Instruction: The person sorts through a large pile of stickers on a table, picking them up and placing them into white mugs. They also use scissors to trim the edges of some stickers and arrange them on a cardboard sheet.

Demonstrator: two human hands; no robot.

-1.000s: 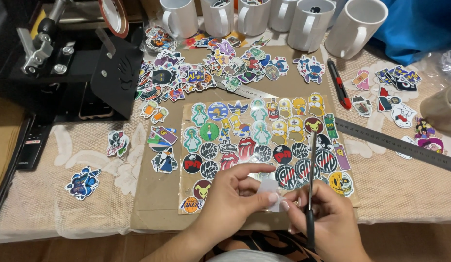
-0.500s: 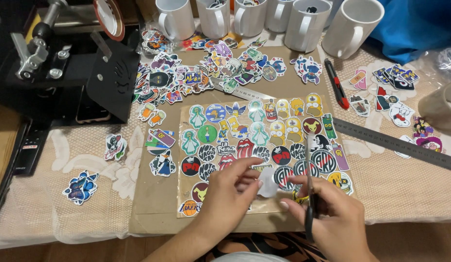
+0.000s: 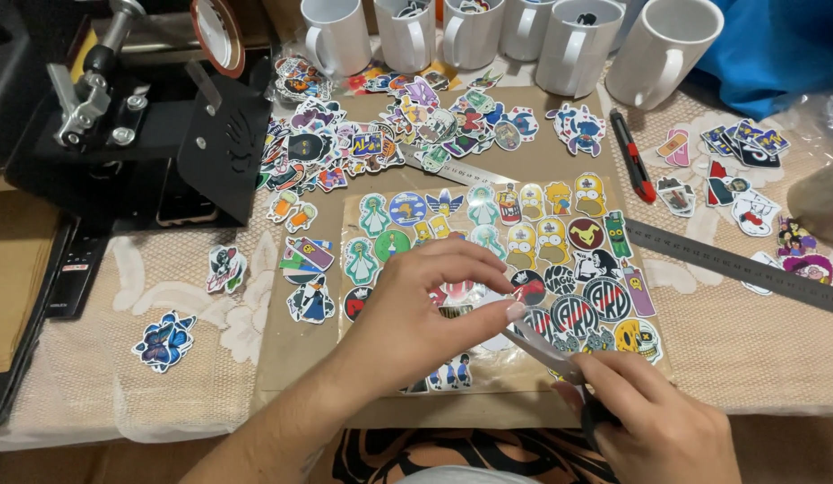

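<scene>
A printed sticker sheet [image 3: 560, 229] with several colourful round and figure stickers lies on a brown cardboard mat [image 3: 295, 350]. My left hand [image 3: 416, 314] rests over the sheet's lower middle, fingers pinched on a small cut sticker piece [image 3: 499, 341] that is mostly hidden under them. At the bottom right, my right hand [image 3: 654, 426] grips the dark handles of a pair of scissors [image 3: 546, 348]. The blades point up and left and reach my left fingertips.
Several white mugs [image 3: 573, 45] line the back edge. A black heat press [image 3: 143, 134] stands at the left. Loose cut stickers [image 3: 371, 134] are heaped behind the sheet, and others [image 3: 734, 175] lie at the right. A red utility knife [image 3: 633, 157], a metal ruler [image 3: 730, 264] and a blue cloth [image 3: 784, 45] sit to the right.
My left hand has moved up over the sheet. The scissors have swung from upright to pointing up-left, meeting my left fingertips. The view has shifted slightly.
</scene>
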